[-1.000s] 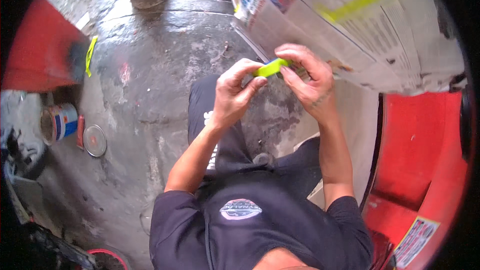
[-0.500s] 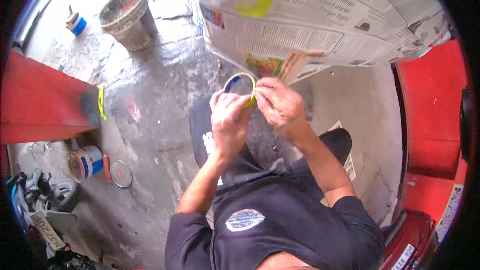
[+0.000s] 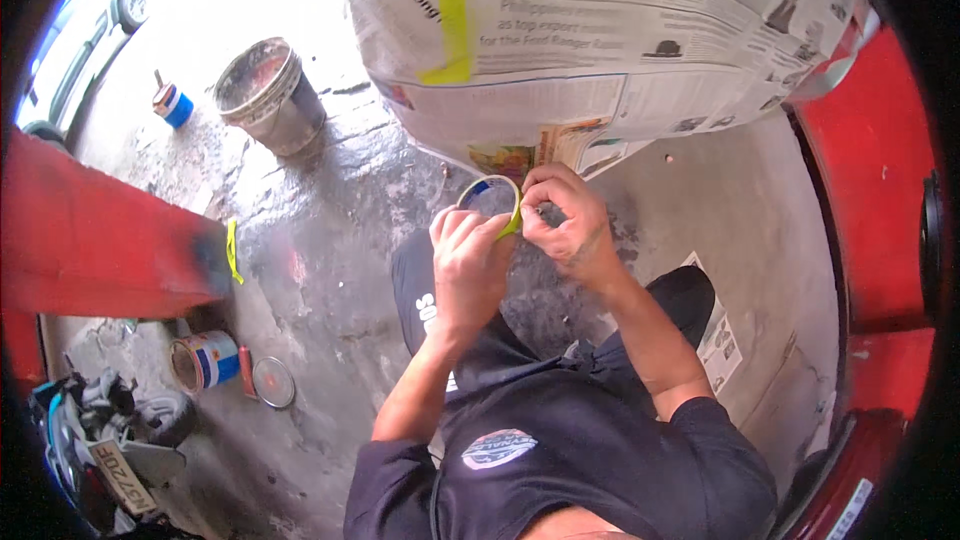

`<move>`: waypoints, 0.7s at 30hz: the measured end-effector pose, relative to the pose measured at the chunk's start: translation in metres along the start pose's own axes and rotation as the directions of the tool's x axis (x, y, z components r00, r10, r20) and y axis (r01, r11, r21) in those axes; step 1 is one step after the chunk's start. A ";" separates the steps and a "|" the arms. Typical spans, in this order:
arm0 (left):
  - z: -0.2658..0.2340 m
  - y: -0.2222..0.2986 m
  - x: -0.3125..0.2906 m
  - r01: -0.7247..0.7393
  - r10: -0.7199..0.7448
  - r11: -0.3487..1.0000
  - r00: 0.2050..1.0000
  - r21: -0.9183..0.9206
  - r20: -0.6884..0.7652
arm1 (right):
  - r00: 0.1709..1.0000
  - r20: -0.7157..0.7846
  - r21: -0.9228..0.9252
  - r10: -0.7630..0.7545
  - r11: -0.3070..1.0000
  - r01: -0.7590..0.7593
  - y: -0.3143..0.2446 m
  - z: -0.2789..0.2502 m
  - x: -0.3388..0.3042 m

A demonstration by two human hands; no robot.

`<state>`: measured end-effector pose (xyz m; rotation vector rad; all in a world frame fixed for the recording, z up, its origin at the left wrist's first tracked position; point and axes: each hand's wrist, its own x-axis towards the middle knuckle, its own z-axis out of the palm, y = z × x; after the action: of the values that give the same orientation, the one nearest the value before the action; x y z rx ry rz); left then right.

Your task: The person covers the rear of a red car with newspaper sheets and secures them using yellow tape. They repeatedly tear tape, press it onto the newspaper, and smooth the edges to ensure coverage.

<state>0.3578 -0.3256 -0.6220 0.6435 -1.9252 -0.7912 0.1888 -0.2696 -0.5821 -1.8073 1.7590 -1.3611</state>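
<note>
My left hand (image 3: 472, 258) is closed round the lower edge of a yellow-green roll of masking tape (image 3: 517, 202), which is tipped so its hollow core shows. At the roll's right edge, the thumb and fingers of my right hand (image 3: 565, 225) are pinched together against the tape; any loose end between them is too small to see. Just beyond both hands, a large bulging object is wrapped in newspaper (image 3: 560, 25). A strip of yellow-green tape (image 3: 452, 10) runs down the paper.
A dirty bucket (image 3: 270, 105) and a small blue can (image 3: 174, 106) stand at the far left. Nearer are an open paint can (image 3: 205, 360), a round lid (image 3: 273, 382) and a motorcycle (image 3: 120, 420). Red panels (image 3: 110, 230) flank me; a newspaper sheet (image 3: 715, 340) lies right.
The view has shifted, so the surroundings sit lower in the picture. My left hand still holds the roll; my right fingers have curled in more at its edge.
</note>
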 end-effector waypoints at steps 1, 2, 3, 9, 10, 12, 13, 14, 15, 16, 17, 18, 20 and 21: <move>-0.004 0.000 0.002 0.022 -0.020 0.998 0.999 -0.059 0.027 | 1.000 0.023 0.076 0.010 0.997 -0.012 0.003 -0.009 0.001; -0.011 -0.004 0.006 0.088 -0.067 0.970 0.993 -0.225 0.099 | 0.999 0.047 0.151 0.018 0.988 -0.025 0.005 -0.017 0.002; -0.012 -0.012 0.004 0.219 -0.156 0.877 0.972 -0.428 0.176 | 0.993 0.078 0.323 0.083 0.941 -0.104 0.005 -0.026 0.001; -0.019 -0.007 0.022 0.271 -0.170 0.690 0.962 -0.671 0.214 | 0.903 0.351 0.298 0.249 0.885 -0.359 -0.007 -0.051 0.004; -0.009 -0.003 0.027 0.157 -0.136 0.820 0.988 -0.550 0.078 | 0.920 0.278 0.272 0.277 0.896 -0.352 -0.011 -0.051 0.003; -0.003 0.011 0.033 -0.030 0.013 0.972 0.997 -0.231 -0.076 | 0.938 0.124 0.217 0.323 0.914 -0.344 -0.024 -0.046 0.001; 0.002 0.015 0.031 -0.032 0.016 0.982 0.996 -0.185 -0.091 | 0.971 0.074 0.142 0.227 0.962 -0.235 -0.024 -0.044 -0.001; 0.009 0.018 0.028 -0.035 0.020 0.990 0.994 -0.139 -0.105 | 0.992 0.031 0.058 0.125 0.990 -0.127 -0.021 -0.042 -0.004; 0.016 0.022 0.026 -0.038 0.026 0.995 0.993 -0.096 -0.117 | 1.000 -0.003 -0.033 0.021 0.999 -0.021 -0.018 -0.039 -0.007; 0.020 0.029 0.027 -0.042 0.033 0.998 0.986 -0.049 -0.164 | 0.999 -0.046 -0.111 0.008 0.994 -0.013 -0.014 -0.034 -0.012; 0.024 0.029 0.025 -0.045 0.039 0.999 0.982 -0.027 -0.184 | 0.997 -0.081 -0.109 0.021 0.994 -0.030 -0.014 -0.031 -0.016; 0.030 0.025 0.020 -0.047 0.044 0.999 0.978 -0.006 -0.204 | 0.993 -0.115 -0.107 0.034 0.993 -0.046 -0.013 -0.028 -0.019; 0.037 0.022 0.017 -0.081 0.093 0.995 0.972 0.063 -0.217 | 0.988 -0.135 -0.072 0.078 0.993 -0.089 -0.010 -0.026 -0.026; 0.043 0.021 0.018 -0.112 0.119 0.993 0.972 0.044 -0.202 | 0.977 -0.161 -0.043 0.139 0.988 -0.147 -0.008 -0.029 -0.029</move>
<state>0.3090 -0.3133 -0.6118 0.6019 -1.7728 -0.5984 0.1770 -0.2306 -0.5737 -1.6022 1.9831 -1.4449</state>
